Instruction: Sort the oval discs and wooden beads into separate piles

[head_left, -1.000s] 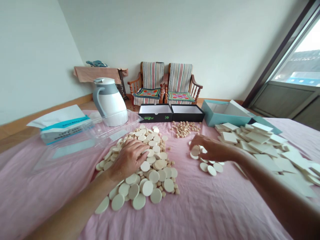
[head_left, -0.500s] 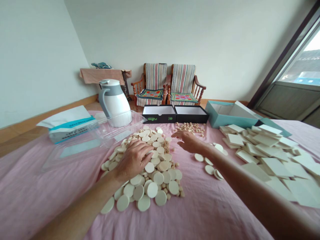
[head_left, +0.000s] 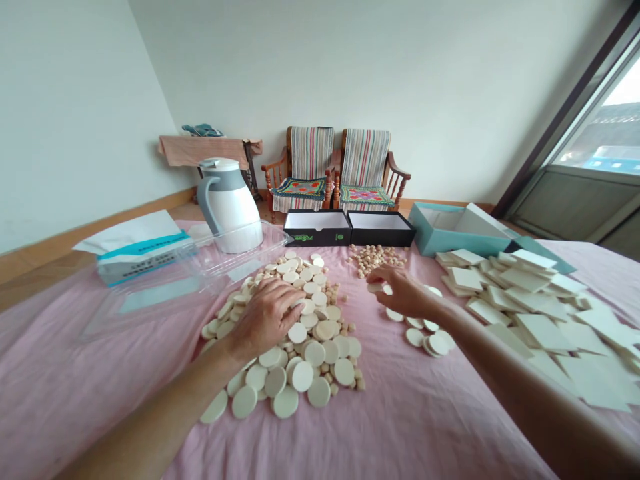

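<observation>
My left hand (head_left: 270, 312) rests on a heap of pale round wooden discs (head_left: 303, 377). Its fingers stretch over them, and a pale edge shows near the thumb; the fingertips are partly hidden. Small wooden beads (head_left: 333, 293) are mixed in along the heap's right side. To the right, my right hand (head_left: 400, 291) is closed, a pale wooden disc (head_left: 374, 287) at its fingertips. It hovers or rests just above a smaller group of discs (head_left: 439, 343); I cannot tell if it touches them. A separate pile of beads (head_left: 375, 259) lies just beyond this hand.
Square wooden pieces (head_left: 545, 331) are heaped at the right, before a light-blue box (head_left: 450, 237). Two black boxes (head_left: 317, 237) stand at the back. On the left are a white jug (head_left: 237, 213), a clear plastic container (head_left: 165, 293) and a tissue pack (head_left: 143, 257).
My right hand has moved right, from beside the big heap to the smaller group of discs, with a disc now visible at its fingertips. My left hand stays on the heap.
</observation>
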A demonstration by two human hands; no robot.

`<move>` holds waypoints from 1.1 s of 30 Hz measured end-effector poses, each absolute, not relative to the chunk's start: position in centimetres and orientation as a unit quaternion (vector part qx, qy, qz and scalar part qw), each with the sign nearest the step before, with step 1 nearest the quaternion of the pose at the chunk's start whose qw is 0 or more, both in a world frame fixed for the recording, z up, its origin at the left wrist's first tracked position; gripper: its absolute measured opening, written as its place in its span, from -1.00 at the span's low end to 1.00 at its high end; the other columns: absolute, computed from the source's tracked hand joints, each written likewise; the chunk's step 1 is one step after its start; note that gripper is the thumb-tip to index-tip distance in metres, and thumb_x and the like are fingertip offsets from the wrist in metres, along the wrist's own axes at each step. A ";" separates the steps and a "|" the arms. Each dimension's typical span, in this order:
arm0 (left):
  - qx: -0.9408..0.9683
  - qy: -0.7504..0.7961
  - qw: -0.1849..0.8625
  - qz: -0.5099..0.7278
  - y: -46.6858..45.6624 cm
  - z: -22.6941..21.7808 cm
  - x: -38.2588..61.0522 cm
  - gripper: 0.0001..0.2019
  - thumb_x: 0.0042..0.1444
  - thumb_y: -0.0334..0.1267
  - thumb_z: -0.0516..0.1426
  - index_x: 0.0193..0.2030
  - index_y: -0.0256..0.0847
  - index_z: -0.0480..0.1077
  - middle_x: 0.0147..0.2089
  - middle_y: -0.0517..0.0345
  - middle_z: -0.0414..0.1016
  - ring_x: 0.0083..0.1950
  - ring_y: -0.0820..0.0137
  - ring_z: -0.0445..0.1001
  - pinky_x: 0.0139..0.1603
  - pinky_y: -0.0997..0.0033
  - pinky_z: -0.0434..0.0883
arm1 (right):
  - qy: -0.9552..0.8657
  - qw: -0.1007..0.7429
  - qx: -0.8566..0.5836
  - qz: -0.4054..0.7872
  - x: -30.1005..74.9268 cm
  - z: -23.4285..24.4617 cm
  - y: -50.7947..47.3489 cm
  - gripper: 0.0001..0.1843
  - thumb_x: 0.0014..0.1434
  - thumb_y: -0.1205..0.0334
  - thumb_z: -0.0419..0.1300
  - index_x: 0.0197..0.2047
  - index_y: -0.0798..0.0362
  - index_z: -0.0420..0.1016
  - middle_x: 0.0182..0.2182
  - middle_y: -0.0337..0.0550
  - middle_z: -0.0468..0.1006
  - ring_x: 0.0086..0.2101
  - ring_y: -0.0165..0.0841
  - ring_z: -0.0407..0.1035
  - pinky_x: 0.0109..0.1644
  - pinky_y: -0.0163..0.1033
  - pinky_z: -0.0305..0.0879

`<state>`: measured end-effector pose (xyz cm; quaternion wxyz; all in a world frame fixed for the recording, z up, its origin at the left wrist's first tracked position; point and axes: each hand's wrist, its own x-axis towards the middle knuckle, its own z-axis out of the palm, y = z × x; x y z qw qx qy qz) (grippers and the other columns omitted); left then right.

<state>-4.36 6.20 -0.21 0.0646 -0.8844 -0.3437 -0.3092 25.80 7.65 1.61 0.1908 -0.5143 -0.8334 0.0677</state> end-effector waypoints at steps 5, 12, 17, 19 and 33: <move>-0.886 -0.342 0.071 -0.305 6.3 -0.4 -4.4 -0.83 0.21 -0.28 0.07 -0.15 -0.21 0.46 -0.21 0.07 0.54 -0.12 0.30 0.43 0.01 0.17 0.29 | -0.824 0.147 -0.534 0.116 32.1 3.4 2.8 -0.68 0.00 0.34 0.12 -0.13 0.02 0.48 -0.17 -0.08 0.52 -0.17 -0.25 0.39 -0.06 -0.17 0.26; -0.886 -0.341 0.076 -0.306 6.4 -0.3 -4.4 -0.83 0.20 -0.28 0.07 -0.15 -0.20 0.47 -0.21 0.08 0.55 -0.13 0.30 0.43 -0.01 0.20 0.29 | -0.796 0.186 -0.564 0.116 34.0 2.6 3.5 -0.69 0.14 0.09 0.08 -0.12 0.01 0.49 -0.14 -0.05 0.52 -0.16 -0.23 0.40 -0.03 -0.14 0.28; -0.886 -0.342 0.074 -0.303 6.6 -0.6 -4.5 -0.83 0.21 -0.28 0.07 -0.14 -0.19 0.46 -0.20 0.09 0.54 -0.13 0.30 0.43 0.01 0.18 0.27 | -0.766 0.130 -0.630 0.010 29.4 0.7 5.8 -0.50 0.14 -0.11 0.06 0.03 0.01 0.43 0.01 0.02 0.45 -0.01 -0.09 0.31 0.04 0.02 0.16; -0.886 -0.340 0.075 -0.305 6.7 -0.6 -4.5 -0.83 0.21 -0.28 0.07 -0.14 -0.19 0.46 -0.21 0.09 0.54 -0.13 0.30 0.43 0.00 0.19 0.28 | -0.759 0.083 -0.646 -0.011 28.0 0.1 6.0 -0.44 0.13 -0.17 0.05 0.06 0.01 0.41 0.03 0.06 0.43 0.01 -0.03 0.28 0.03 0.06 0.14; -0.887 -0.341 0.072 -0.302 6.5 -0.5 -4.4 -0.84 0.21 -0.28 0.07 -0.14 -0.21 0.45 -0.20 0.07 0.54 -0.11 0.29 0.42 0.02 0.17 0.28 | -0.750 0.033 -0.661 -0.021 28.4 0.2 4.2 -0.76 0.16 0.16 0.05 -0.21 0.06 0.49 -0.25 0.00 0.51 -0.18 -0.15 0.38 -0.19 -0.14 0.17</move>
